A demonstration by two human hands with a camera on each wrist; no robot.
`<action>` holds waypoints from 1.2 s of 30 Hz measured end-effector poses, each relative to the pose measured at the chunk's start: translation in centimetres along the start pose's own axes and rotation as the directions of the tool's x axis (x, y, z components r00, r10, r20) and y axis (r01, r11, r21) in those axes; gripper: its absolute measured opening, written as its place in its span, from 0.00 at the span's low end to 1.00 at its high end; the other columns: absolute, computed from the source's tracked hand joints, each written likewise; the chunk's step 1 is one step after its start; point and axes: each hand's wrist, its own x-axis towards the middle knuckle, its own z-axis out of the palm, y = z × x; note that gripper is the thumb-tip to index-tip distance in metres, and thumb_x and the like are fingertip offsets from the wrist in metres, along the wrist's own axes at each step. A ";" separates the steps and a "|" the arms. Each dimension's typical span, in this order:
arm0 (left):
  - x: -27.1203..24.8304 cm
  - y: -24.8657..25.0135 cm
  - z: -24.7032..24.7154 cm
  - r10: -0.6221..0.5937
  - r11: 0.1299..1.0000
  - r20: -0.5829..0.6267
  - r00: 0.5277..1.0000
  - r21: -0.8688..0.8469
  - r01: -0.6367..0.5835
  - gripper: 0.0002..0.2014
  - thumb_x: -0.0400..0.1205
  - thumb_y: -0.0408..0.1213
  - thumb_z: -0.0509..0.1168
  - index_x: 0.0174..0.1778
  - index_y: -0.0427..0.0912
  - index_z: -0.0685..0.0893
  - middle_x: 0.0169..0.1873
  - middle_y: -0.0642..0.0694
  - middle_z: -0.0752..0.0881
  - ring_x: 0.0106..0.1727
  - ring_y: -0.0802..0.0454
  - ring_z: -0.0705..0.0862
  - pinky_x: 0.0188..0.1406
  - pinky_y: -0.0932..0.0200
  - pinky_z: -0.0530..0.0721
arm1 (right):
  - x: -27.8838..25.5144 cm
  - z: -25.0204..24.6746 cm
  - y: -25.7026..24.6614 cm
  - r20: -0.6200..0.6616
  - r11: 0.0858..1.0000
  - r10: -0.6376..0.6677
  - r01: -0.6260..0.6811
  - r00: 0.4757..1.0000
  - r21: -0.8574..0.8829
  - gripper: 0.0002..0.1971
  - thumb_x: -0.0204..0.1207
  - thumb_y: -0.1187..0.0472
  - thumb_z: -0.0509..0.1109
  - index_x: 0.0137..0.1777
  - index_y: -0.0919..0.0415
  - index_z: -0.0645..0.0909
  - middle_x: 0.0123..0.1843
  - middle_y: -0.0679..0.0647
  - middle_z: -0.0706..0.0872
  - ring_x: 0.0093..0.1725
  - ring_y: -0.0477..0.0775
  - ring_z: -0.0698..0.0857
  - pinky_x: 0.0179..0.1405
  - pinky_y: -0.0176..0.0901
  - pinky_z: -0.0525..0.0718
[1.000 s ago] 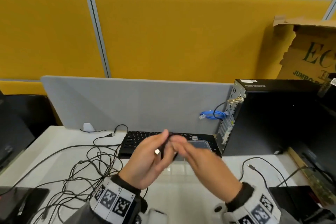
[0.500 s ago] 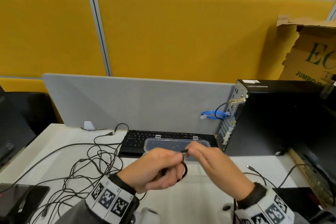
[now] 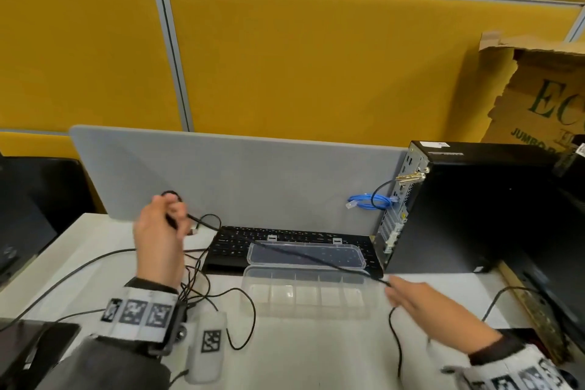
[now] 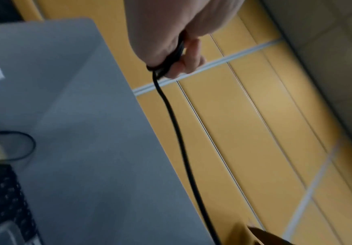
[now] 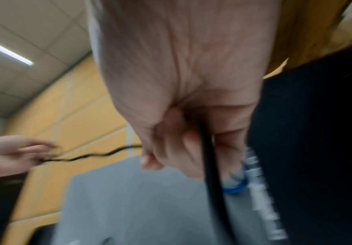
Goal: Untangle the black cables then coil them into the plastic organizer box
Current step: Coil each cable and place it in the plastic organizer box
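My left hand (image 3: 167,215) is raised at the left in front of the grey divider and grips a small coil of black cable (image 4: 170,58). From it the black cable (image 3: 300,255) runs taut to the right, across the clear plastic organizer box (image 3: 304,310), whose lid (image 3: 305,255) lies open on the keyboard. My right hand (image 3: 408,291) pinches the cable just right of the box, and the cable (image 5: 210,174) drops from its fingers toward me. A tangle of black cables (image 3: 196,282) lies on the white desk by my left wrist.
A black keyboard (image 3: 228,244) sits behind the box, against the grey divider (image 3: 253,180). A black computer tower (image 3: 474,209) with a blue cable (image 3: 367,201) stands at the right. Dark devices lie at the near left and near right corners. A torn cardboard box (image 3: 538,98) is behind the tower.
My hands were together over the box; now they have pulled apart, the left up and to the left with the coil, the right out to the right, stretching the cable between them.
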 end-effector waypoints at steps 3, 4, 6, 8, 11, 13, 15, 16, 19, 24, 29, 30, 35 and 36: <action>1.4 2.1 -1.6 0.080 0.992 -0.149 0.986 -0.082 -0.093 0.15 0.84 0.30 0.48 0.33 0.46 0.69 0.20 0.59 0.76 0.21 0.63 0.69 0.15 0.69 0.57 | -1.4 -0.7 6.1 -0.107 0.952 0.300 -0.305 0.948 -0.025 0.12 0.81 0.40 0.46 0.43 0.42 0.65 0.44 0.42 0.82 0.48 0.48 0.83 0.48 0.41 0.79; 1.5 2.6 -1.9 0.095 0.991 -0.141 0.985 -0.083 -0.107 0.15 0.84 0.30 0.48 0.32 0.46 0.69 0.20 0.59 0.76 0.21 0.63 0.68 0.16 0.68 0.56 | -2.0 -0.7 7.5 -0.107 0.923 0.373 -0.380 0.922 -0.064 0.17 0.79 0.37 0.44 0.49 0.44 0.70 0.48 0.45 0.84 0.51 0.49 0.83 0.52 0.44 0.80; 1.1 2.8 -1.7 0.070 0.997 -0.018 0.997 0.026 -0.069 0.16 0.86 0.32 0.47 0.32 0.45 0.69 0.18 0.58 0.74 0.18 0.63 0.65 0.15 0.69 0.55 | -2.6 -0.5 8.3 -0.042 0.847 0.500 -0.498 0.865 -0.185 0.20 0.82 0.42 0.50 0.64 0.54 0.71 0.58 0.51 0.82 0.57 0.51 0.80 0.60 0.47 0.78; -0.4 2.0 -0.6 -0.044 0.969 0.191 0.981 0.246 -0.005 0.17 0.87 0.35 0.46 0.32 0.43 0.70 0.16 0.56 0.70 0.15 0.62 0.61 0.15 0.67 0.54 | -1.6 -0.6 6.7 -0.040 0.853 0.481 -0.478 0.876 -0.209 0.31 0.78 0.40 0.60 0.77 0.53 0.59 0.69 0.51 0.75 0.68 0.52 0.75 0.66 0.47 0.75; -4.1 0.7 1.9 -0.339 0.894 0.442 0.830 0.427 0.137 0.17 0.84 0.40 0.50 0.31 0.40 0.73 0.16 0.53 0.68 0.14 0.62 0.60 0.15 0.69 0.53 | -0.1 -0.4 -1.7 -0.208 0.997 0.074 -0.074 0.975 0.010 0.45 0.71 0.34 0.64 0.80 0.39 0.40 0.74 0.37 0.58 0.78 0.46 0.59 0.78 0.48 0.61; -6.6 0.3 3.3 -0.508 0.852 0.579 0.638 0.445 0.275 0.18 0.83 0.45 0.56 0.28 0.43 0.77 0.17 0.50 0.68 0.12 0.61 0.60 0.11 0.72 0.55 | 0.8 0.3 -7.8 -0.288 0.976 -0.169 0.201 0.943 0.087 0.39 0.72 0.32 0.55 0.79 0.34 0.39 0.75 0.32 0.56 0.78 0.39 0.55 0.81 0.48 0.55; -8.5 0.2 4.1 -0.549 0.824 0.679 0.488 0.342 0.453 0.16 0.79 0.48 0.64 0.28 0.43 0.81 0.17 0.49 0.72 0.12 0.60 0.66 0.12 0.72 0.63 | 1.6 1.1 -11.4 -0.339 0.920 -0.253 0.334 0.906 0.205 0.30 0.74 0.31 0.44 0.77 0.36 0.54 0.67 0.36 0.75 0.68 0.36 0.71 0.72 0.46 0.68; -9.1 0.3 4.7 -0.530 0.800 0.690 0.493 0.215 0.560 0.14 0.75 0.48 0.69 0.31 0.41 0.84 0.19 0.47 0.77 0.15 0.58 0.73 0.16 0.71 0.71 | 1.6 1.4 -12.5 -0.363 0.887 -0.249 0.362 0.898 0.287 0.28 0.76 0.32 0.43 0.73 0.40 0.62 0.50 0.38 0.82 0.51 0.32 0.78 0.59 0.41 0.76; -9.0 -0.4 5.2 -0.371 0.900 0.528 0.764 0.003 0.435 0.16 0.80 0.44 0.60 0.47 0.33 0.84 0.36 0.41 0.89 0.35 0.51 0.89 0.37 0.65 0.87 | 0.9 1.7 -14.3 -0.134 0.869 -0.322 0.349 0.937 0.352 0.15 0.85 0.48 0.49 0.64 0.52 0.73 0.29 0.41 0.71 0.29 0.36 0.73 0.33 0.30 0.70; -7.6 -2.3 2.7 -0.361 0.491 0.577 0.732 0.785 -0.377 0.31 0.76 0.62 0.44 0.48 0.41 0.81 0.38 0.45 0.90 0.40 0.54 0.88 0.48 0.59 0.83 | 1.3 0.5 -12.2 -0.285 0.886 -0.348 0.413 0.893 0.210 0.16 0.76 0.38 0.51 0.48 0.45 0.76 0.35 0.40 0.80 0.38 0.42 0.79 0.44 0.41 0.78; -8.8 -1.1 3.2 -0.672 0.740 0.672 0.310 0.621 0.259 0.27 0.83 0.54 0.51 0.28 0.41 0.84 0.14 0.46 0.81 0.15 0.51 0.77 0.31 0.64 0.80 | 2.4 -0.9 -9.5 -0.487 0.957 -0.240 0.288 0.840 0.026 0.30 0.72 0.28 0.35 0.52 0.39 0.75 0.42 0.37 0.84 0.38 0.36 0.81 0.36 0.28 0.78; -9.0 -0.9 4.0 -0.615 0.783 0.680 0.399 0.465 0.414 0.24 0.83 0.49 0.53 0.31 0.36 0.84 0.16 0.44 0.83 0.14 0.53 0.78 0.26 0.68 0.79 | 2.4 -0.2 -9.8 -0.398 0.959 -0.250 0.283 0.883 0.024 0.34 0.70 0.26 0.30 0.58 0.38 0.72 0.44 0.42 0.86 0.37 0.38 0.81 0.39 0.34 0.82; -8.6 -2.7 5.3 -0.393 0.852 0.703 0.592 0.521 -0.054 0.21 0.80 0.53 0.61 0.58 0.39 0.81 0.51 0.46 0.90 0.54 0.55 0.88 0.56 0.60 0.84 | 1.0 1.5 -11.9 -0.005 0.910 -0.307 0.295 0.952 0.291 0.08 0.86 0.49 0.49 0.61 0.47 0.63 0.37 0.44 0.78 0.34 0.41 0.77 0.39 0.39 0.74; -8.6 -2.9 5.0 -0.428 0.723 0.719 0.548 0.636 -0.271 0.26 0.73 0.59 0.65 0.59 0.43 0.80 0.53 0.52 0.88 0.55 0.61 0.86 0.59 0.60 0.82 | 0.8 1.1 -11.4 0.006 0.915 -0.303 0.289 0.953 0.282 0.06 0.86 0.52 0.50 0.57 0.48 0.66 0.37 0.44 0.78 0.34 0.41 0.77 0.38 0.39 0.73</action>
